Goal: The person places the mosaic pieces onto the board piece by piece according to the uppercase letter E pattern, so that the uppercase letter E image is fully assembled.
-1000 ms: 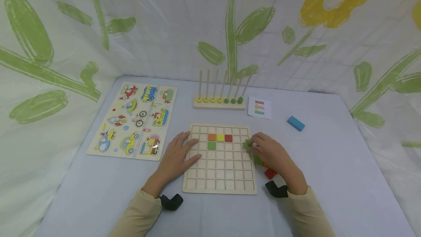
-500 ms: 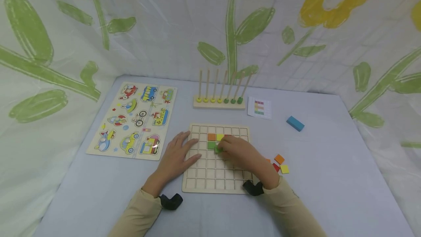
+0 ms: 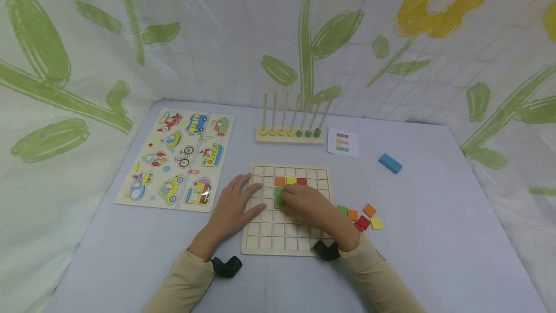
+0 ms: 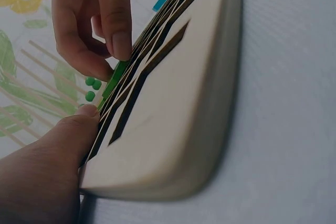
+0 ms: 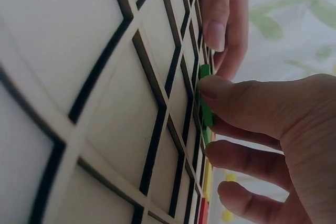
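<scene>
A wooden grid board (image 3: 266, 245) lies in the middle of the table. My left hand (image 3: 232, 206) rests on its left edge with the fingers spread. My right hand (image 3: 306, 203) pinches a green square tile (image 3: 277, 203) between thumb and forefinger, low over a cell. In the right wrist view the thumb presses on this tile (image 5: 206, 116), partly covering it. Another green tile (image 3: 278, 191) sits just above it on the board, partly hidden by the right fingers. Higher up, an orange tile (image 3: 280, 181), a yellow tile (image 3: 290, 180) and a red tile (image 3: 301, 181) form a row.
Loose coloured tiles (image 3: 363, 222) lie right of the board, near my right forearm. Behind the board stand a peg rack (image 3: 288, 139) with upright rods and a printed pattern card (image 3: 349, 143). A blue block (image 3: 390, 163) lies farther right, a vehicle puzzle (image 3: 173, 158) at left.
My right hand has carried the green tile from the board's right edge leftward to the cell below the other green tile. More loose tiles show at right. My left hand stays put.
</scene>
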A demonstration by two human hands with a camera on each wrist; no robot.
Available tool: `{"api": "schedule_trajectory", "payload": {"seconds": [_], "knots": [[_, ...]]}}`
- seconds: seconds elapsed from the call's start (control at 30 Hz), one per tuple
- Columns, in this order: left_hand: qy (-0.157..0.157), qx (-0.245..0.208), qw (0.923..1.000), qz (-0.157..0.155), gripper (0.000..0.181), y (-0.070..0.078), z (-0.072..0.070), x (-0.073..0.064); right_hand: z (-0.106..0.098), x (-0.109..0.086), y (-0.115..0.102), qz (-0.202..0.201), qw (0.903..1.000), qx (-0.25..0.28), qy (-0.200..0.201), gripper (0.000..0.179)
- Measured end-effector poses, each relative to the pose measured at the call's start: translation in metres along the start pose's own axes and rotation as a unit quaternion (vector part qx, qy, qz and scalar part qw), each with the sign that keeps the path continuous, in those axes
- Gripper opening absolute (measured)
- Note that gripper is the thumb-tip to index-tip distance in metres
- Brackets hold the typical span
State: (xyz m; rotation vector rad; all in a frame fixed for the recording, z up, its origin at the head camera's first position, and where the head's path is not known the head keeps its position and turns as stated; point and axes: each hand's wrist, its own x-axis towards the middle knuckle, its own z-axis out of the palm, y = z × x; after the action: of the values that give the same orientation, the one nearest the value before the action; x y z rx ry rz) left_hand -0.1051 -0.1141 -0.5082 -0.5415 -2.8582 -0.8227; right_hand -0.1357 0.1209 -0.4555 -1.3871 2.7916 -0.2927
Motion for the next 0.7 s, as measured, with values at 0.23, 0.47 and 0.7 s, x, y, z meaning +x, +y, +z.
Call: {"api": "schedule_trajectory", "payload": {"seconds": [0.23,0.47,0.7], "knots": [[-0.011,-0.001,0.9999,-0.005,0.054,-0.0007,-0.0002,0.0003,0.0003,0.0009,-0.0015,-0.005,1.0000,0.007,0.000,0.014],[0.007,-0.003,1.0000,0.004,0.053,-0.0007,0.0002,-0.0001,0.0006,0.0011,-0.0022,0.001,0.9999,0.012,0.001,0.015],[-0.004,0.004,1.0000,0.001,0.054,-0.0007,-0.0012,-0.0002,-0.0045,-0.0008,0.0000,0.000,0.9998,0.019,0.003,0.015]]}}
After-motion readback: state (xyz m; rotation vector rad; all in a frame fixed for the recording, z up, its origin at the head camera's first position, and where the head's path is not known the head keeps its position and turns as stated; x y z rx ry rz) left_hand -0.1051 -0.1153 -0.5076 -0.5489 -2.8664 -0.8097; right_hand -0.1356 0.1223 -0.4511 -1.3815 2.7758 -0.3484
